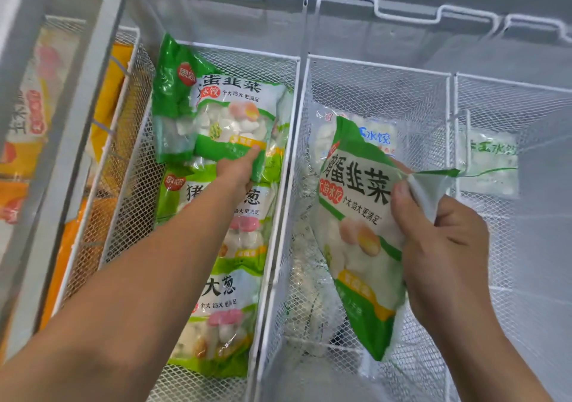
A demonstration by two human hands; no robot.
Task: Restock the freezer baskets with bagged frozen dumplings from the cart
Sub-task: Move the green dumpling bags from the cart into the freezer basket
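White mesh freezer baskets fill your view. At nine o'clock your left hand pinches a bag by its lower edge. At three o'clock your right hand clasps another bag by its limp corner. Judge these lumpy, slick; support underneath.

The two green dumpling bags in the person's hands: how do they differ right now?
The left-hand bag lies in the left basket, on top of other bags; the right-hand bag hangs tilted over the middle basket. The left hand holds its bag at the bottom edge; the right hand pinches its bag's side edge. Both are green and white with the same large characters.
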